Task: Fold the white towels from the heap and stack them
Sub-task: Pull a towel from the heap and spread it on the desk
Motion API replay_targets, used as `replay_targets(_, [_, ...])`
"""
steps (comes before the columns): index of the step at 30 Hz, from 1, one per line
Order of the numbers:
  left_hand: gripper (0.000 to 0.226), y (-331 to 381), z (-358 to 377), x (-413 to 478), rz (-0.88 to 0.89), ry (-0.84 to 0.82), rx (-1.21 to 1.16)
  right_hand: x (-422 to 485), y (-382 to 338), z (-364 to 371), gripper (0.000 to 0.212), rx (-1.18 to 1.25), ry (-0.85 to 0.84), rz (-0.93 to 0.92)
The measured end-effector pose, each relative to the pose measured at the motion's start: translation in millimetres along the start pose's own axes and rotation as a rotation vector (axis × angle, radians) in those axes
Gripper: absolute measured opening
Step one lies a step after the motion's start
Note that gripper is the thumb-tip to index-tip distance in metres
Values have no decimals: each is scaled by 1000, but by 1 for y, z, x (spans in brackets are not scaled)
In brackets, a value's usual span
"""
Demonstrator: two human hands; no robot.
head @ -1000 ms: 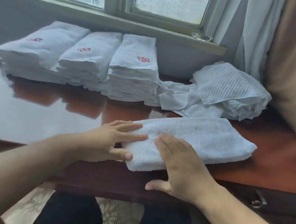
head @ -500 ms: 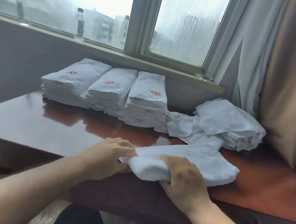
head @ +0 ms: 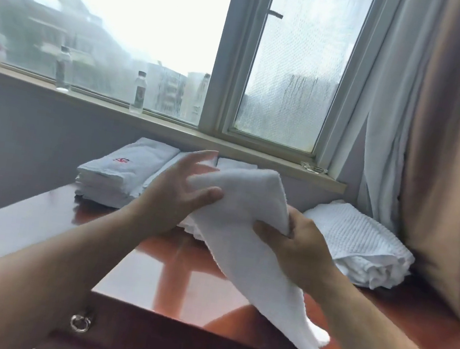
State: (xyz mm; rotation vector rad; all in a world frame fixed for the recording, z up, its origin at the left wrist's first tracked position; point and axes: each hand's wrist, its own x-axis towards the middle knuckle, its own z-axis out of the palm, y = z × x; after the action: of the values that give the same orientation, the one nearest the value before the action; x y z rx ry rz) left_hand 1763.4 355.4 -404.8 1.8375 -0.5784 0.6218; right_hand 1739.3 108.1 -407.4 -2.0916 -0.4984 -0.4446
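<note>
A folded white towel point(head: 246, 236) hangs in the air above the wooden table point(head: 36, 223), its lower end drooping toward the front edge. My left hand point(head: 178, 193) pinches its upper left end between thumb and fingers. My right hand point(head: 299, 244) grips its right edge, fingers curled under the cloth. Behind the hands, stacks of folded white towels point(head: 121, 173) with red emblems line the wall under the sill; the middle and right stacks are mostly hidden. The heap of unfolded white towels point(head: 361, 247) lies at the back right of the table.
Two clear bottles point(head: 139, 92) point(head: 63, 68) stand on the windowsill. A small glass dish point(head: 313, 168) sits at the sill's right end. Curtains point(head: 442, 146) hang at the right beside the heap. A drawer ring pull point(head: 79, 323) shows below the table's front edge.
Both hands have taken hold of the folded towel and lifted it off the table toward the stacks. The view has tilted up, showing more of the window.
</note>
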Motion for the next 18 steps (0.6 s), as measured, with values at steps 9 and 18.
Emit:
replay_targets(9, [67, -37, -7, -5, -276, -400, -625, 78, -34, 4, 31, 716, 41, 81])
replay_targets(18, [43, -84, -20, -14, -591, -367, -753, 160, -9, 53, 25, 851, 50, 193])
